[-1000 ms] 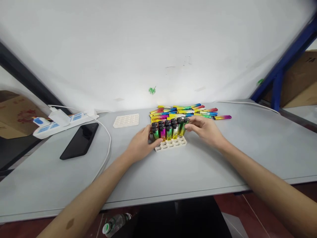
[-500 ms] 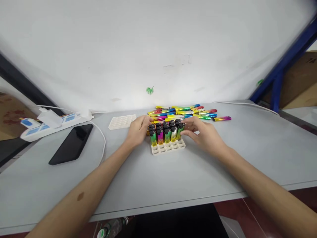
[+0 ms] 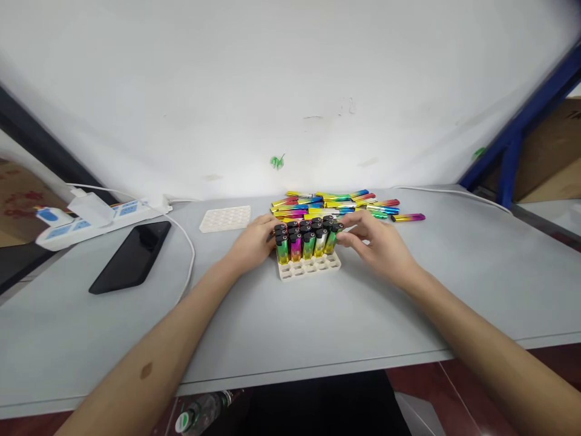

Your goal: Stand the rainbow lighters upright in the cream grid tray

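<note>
Several lighters [image 3: 308,245] with black tops and shiny green, pink, silver and gold bodies stand upright in rows in a white holed tray [image 3: 311,272]. The tray's front holes hold no lighters. At the left end of the rows, my left hand [image 3: 256,242] curls against the lighters, its fingertips partly hidden behind them. My right hand [image 3: 374,245] is bent round the right end, thumb and fingers at the green-and-gold corner lighter [image 3: 332,239].
Behind the tray lies a pile of shiny coloured lighter sleeves [image 3: 336,204]. Left of it sits another white holed tray [image 3: 226,218]. A black phone [image 3: 131,257], a power strip [image 3: 104,221] and a white cable [image 3: 188,242] occupy the left side. The wall rises at the back.
The view has shifted slightly. Both hands keep their places at the two ends of the lighter rows, and the lighters still stand in the tray.
</note>
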The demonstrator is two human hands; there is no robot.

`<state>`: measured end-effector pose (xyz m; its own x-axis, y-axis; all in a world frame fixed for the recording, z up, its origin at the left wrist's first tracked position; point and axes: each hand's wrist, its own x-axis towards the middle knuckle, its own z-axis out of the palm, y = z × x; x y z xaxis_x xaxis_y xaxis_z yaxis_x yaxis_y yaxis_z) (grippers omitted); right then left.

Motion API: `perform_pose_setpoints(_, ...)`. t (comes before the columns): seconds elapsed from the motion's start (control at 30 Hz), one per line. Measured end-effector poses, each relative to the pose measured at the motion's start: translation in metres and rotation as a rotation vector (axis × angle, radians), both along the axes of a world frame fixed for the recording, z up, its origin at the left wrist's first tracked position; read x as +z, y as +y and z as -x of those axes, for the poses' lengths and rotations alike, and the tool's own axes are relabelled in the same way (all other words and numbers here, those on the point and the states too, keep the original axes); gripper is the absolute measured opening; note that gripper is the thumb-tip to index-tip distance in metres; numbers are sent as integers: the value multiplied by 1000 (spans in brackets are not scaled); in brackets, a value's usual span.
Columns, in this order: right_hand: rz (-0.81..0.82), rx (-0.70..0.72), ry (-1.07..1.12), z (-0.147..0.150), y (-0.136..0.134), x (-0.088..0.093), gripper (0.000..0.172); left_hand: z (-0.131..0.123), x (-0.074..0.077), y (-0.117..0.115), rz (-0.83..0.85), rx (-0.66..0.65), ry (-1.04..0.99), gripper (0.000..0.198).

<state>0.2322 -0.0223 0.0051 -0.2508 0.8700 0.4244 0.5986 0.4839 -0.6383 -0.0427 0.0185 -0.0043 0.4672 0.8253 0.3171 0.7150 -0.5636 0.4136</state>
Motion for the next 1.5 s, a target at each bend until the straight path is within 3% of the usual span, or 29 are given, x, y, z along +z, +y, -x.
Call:
perform_pose_setpoints(0.17, 35, 25, 68, -3, 3, -2, 20, 2, 1, -3, 13, 40, -3, 29)
perform_pose_setpoints(0.43, 30, 69, -16, 0, 1, -1, 22, 3, 1, -4, 24, 41, -35, 28)
perform_pose_setpoints(0.53, 3, -10, -18, -3, 3, 0, 27, 3, 2, -5, 24, 43, -15, 27)
perform_pose_setpoints(0.63, -74, -222, -66, -16, 16, -5, 32, 3, 3, -5, 35, 44, -11, 26)
perform_pose_setpoints(0.73, -125, -421, -310, -35, 32, -17, 33, 2, 4, -6, 38, 53, -9, 27)
perform_pose_setpoints(0.8, -39, -485, -464, -46, 41, -25, 37, 2, 4, -6, 38, 57, -9, 26)
perform_pose_setpoints(0.93, 47, -477, -586, -54, 45, -31, 37, 2, 4, -6, 36, 57, -6, 23)
perform_pose_setpoints(1.1, -2, -591, -565, -49, 45, -28, 47, 2, 4, -6, 32, 58, -1, 25)
perform_pose_setpoints(1.2, -5, -579, -576, -50, 49, -30, 53, 3, 3, -6, 33, 57, -10, 27)
perform_pose_setpoints(1.5, -23, -579, -586, -49, 51, -31, 39, 3, 3, -5, 38, 67, 3, 27)
